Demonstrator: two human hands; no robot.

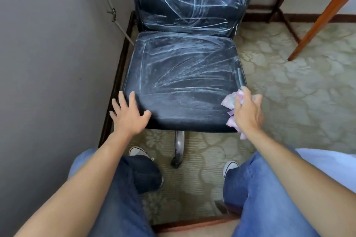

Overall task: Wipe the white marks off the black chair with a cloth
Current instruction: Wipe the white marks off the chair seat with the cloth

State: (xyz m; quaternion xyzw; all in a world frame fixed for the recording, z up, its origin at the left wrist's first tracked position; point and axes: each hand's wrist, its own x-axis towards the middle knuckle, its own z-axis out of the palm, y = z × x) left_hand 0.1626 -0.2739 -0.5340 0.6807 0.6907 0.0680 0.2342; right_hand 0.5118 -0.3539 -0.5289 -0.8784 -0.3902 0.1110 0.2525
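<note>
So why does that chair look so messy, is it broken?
Not broken that I can see. The black chair has white marks scribbled over its seat and backrest. The left hand rests on the seat's front corner; the right hand holds a pink cloth.

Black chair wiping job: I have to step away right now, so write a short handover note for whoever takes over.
Left hand: open, fingers spread, resting on the front left corner of the black chair seat.
Right hand: grips a crumpled pink and white cloth at the seat's front right corner.
Done: the strip along the seat's front edge looks mostly dark and clean.
Left: white marks cover the rest of the seat, and heavy streaks cover the backrest. Wipe the seat from front to back, then the backrest.
</note>
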